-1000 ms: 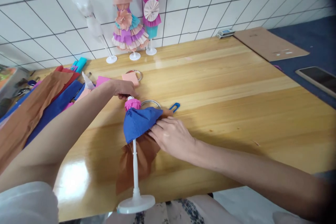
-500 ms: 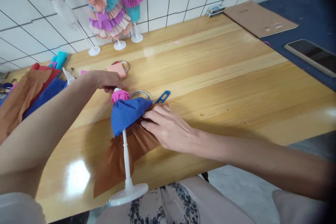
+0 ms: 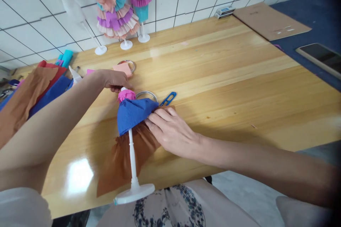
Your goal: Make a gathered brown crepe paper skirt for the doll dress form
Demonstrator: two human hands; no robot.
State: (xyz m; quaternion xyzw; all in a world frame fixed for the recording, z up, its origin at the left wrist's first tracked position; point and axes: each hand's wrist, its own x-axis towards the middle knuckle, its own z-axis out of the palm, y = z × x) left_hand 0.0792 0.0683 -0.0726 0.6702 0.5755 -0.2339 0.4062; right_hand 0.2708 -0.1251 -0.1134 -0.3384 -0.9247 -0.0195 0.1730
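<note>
A miniature dress form wears a pink crepe-paper top (image 3: 126,95) and a blue crepe-paper skirt (image 3: 135,112). It leans with its white stand (image 3: 134,191) toward me, the round base near the table's front edge. My left hand (image 3: 115,79) is closed at the form's white upper end; its fingertips are partly hidden. Below the blue skirt hangs a gathered strip of brown crepe paper (image 3: 117,168). My right hand (image 3: 170,131) pinches this brown paper at the skirt's right edge, its fingertips partly under the blue layer.
Blue thread snips (image 3: 168,98) and a tape roll (image 3: 147,94) lie just behind the form. Folded crepe paper (image 3: 34,87) is piled at left. Dressed forms (image 3: 118,17) stand by the tiled wall. A phone (image 3: 321,58) and a brown board (image 3: 271,21) are at right.
The view has shifted slightly, moving everything a little to the right. Both hands keep their hold, with the right fingers a touch lower along the skirt's edge.
</note>
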